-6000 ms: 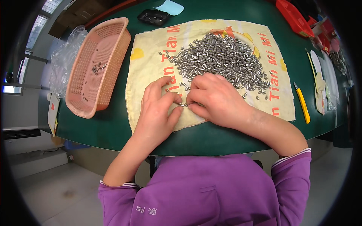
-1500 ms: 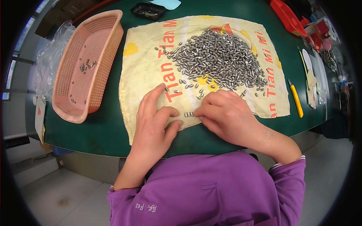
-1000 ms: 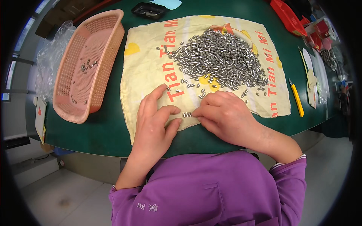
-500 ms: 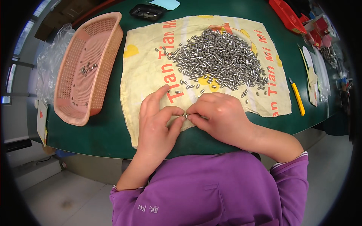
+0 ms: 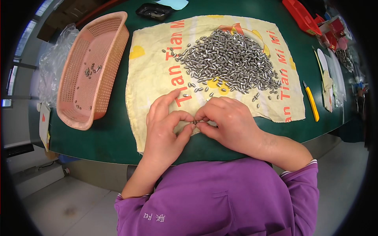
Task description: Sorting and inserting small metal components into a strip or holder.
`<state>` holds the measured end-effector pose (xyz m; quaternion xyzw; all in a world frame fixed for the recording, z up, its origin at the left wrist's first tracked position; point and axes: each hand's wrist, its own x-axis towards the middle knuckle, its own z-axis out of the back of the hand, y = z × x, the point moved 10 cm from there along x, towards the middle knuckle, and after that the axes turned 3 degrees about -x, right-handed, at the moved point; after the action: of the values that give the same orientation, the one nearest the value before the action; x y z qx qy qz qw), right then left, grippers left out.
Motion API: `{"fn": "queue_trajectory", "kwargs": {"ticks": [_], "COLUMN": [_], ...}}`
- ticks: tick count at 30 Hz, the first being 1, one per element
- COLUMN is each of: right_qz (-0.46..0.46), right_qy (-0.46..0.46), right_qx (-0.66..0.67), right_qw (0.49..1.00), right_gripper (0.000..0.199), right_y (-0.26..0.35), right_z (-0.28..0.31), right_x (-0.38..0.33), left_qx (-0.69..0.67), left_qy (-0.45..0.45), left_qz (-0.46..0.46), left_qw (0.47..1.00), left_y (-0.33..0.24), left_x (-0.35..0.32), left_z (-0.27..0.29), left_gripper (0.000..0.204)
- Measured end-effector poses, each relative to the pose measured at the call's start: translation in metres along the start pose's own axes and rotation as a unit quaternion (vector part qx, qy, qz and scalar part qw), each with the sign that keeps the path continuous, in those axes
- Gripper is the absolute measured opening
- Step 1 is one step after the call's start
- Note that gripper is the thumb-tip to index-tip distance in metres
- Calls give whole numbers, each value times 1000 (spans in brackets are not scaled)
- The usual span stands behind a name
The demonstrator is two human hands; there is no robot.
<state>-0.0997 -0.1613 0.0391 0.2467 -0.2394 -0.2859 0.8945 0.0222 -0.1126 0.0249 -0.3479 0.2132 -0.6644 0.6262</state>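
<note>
My left hand [image 5: 164, 124] and my right hand [image 5: 225, 120] meet fingertip to fingertip over the near edge of a yellow printed cloth [image 5: 145, 86]. Between their thumbs and forefingers is a small metal part [image 5: 195, 122], mostly covered by the fingertips. Both hands pinch it; the other left fingers stretch forward over the cloth, while the right ones curl. Beyond the hands lies a heap of small, oval, silvery metal parts [image 5: 230, 61], with several strays scattered along its near side.
A pink perforated basket [image 5: 114, 74] with a few metal parts inside stands at the left, beside a clear plastic bag [image 5: 59, 55]. A yellow cutter knife [image 5: 312, 103] lies to the right. At the back are a black tray [image 5: 154, 11] and a red bin [image 5: 301, 17].
The fingertips have shifted very slightly around the small metal part, and the right forearm has drawn in a little. The pinch persists; the heap and basket look the same.
</note>
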Motion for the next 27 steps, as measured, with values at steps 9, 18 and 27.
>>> {"fn": "queue_trajectory", "kwargs": {"ticks": [9, 18, 27], "right_qz": [11, -58, -360], "right_qy": [-4, -86, -316], "right_qx": [-7, -51, -171], "right_qw": [1000, 993, 861], "right_gripper": [19, 22, 32], "right_y": [1, -14, -151], "right_z": [3, 97, 243], "right_x": [-2, -16, -165], "left_qx": [12, 49, -44], "left_qy": [14, 15, -41], "left_qz": [-2, -20, -33], "left_qw": [1000, 998, 998], "left_y": [-5, -14, -13], "left_x": [1, 2, 1], "left_z": [0, 0, 20], "left_gripper": [25, 21, 23]}}
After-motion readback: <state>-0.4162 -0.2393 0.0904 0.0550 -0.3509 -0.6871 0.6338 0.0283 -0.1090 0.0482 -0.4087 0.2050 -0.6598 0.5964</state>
